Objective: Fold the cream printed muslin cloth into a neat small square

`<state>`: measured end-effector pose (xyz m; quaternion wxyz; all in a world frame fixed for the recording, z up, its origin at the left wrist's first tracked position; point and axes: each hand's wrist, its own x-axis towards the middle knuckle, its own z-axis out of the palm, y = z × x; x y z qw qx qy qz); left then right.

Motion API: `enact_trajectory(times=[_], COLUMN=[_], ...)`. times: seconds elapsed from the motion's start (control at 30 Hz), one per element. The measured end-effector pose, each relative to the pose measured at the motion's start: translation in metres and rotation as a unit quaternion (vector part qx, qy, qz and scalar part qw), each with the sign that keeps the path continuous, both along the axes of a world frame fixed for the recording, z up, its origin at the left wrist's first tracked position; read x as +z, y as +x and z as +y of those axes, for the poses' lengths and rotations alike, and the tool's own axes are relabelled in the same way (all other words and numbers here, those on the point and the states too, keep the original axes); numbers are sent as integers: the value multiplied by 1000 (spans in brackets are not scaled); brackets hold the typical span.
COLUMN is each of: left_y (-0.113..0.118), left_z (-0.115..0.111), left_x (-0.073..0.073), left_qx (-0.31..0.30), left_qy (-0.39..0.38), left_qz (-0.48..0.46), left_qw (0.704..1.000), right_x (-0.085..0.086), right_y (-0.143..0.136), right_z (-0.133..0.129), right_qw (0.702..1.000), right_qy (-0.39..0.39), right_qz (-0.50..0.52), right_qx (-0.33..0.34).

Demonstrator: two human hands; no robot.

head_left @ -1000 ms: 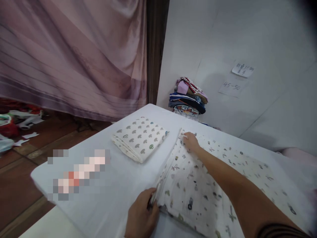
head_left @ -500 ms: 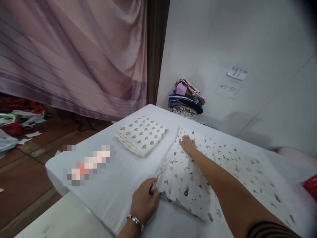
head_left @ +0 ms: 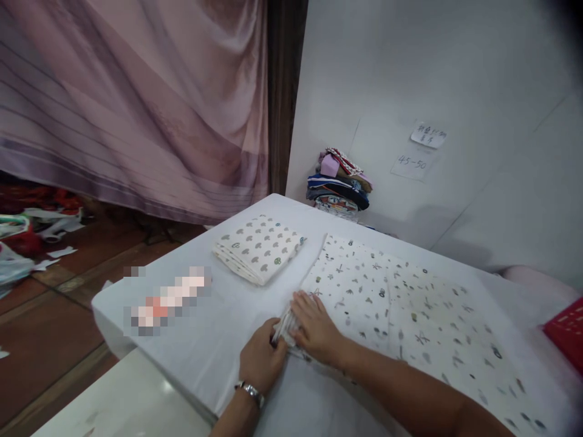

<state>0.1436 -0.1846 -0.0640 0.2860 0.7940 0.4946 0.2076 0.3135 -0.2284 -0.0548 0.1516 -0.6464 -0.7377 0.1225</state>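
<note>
A white cloth with small scattered prints (head_left: 353,285) lies spread on the white-covered table, partly folded over at its left. My left hand (head_left: 262,355), with a metal band at the wrist, grips the near left corner of this cloth, fingers curled round the bunched edge. Right beside it, my right hand (head_left: 316,328) rests flat on the cloth near that corner, fingers stretched out. A folded cream cloth with a grey mushroom-like print (head_left: 262,247) sits farther back on the left.
The white table cover (head_left: 191,358) runs to rounded corners at left. A stack of folded fabrics (head_left: 339,182) stands behind the table by the wall. A red basket-like object (head_left: 567,331) is at the right. A pink curtain (head_left: 182,103) hangs at left; a pixelated patch covers something on the table.
My right hand has slid from the cloth's far part toward me and left, to the corner beside my left hand. My left hand keeps its grip; the cloth's near edge is now more gathered.
</note>
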Motion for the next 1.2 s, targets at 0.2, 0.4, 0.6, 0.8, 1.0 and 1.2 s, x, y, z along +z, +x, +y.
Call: enact_trajectory(times=[0.2, 0.4, 0.6, 0.8, 1.0, 1.2], left_y=[1, 3, 4, 7, 14, 18], left_z=[2, 10, 12, 16, 20, 27], left_x=[6, 7, 13, 19, 25, 29], left_qx=[-4, -2, 7, -4, -8, -14], left_qy=[-5, -18, -8, -16, -34, -39], left_qz=[23, 38, 59, 97, 147, 172], left_qw=[1000, 999, 998, 995, 988, 984], right_x=[16, 22, 19, -6, -9, 0], right_y=[-9, -5, 52, 154, 166, 160], right_z=[-22, -75, -157, -318, -400, -393], right_qw=[999, 998, 980, 802, 698, 648], right_qy=[-33, -52, 26, 19, -12, -40], right_qz=[20, 34, 26, -72, 72, 256], right_qx=[-34, 2, -196, -593, -712, -716])
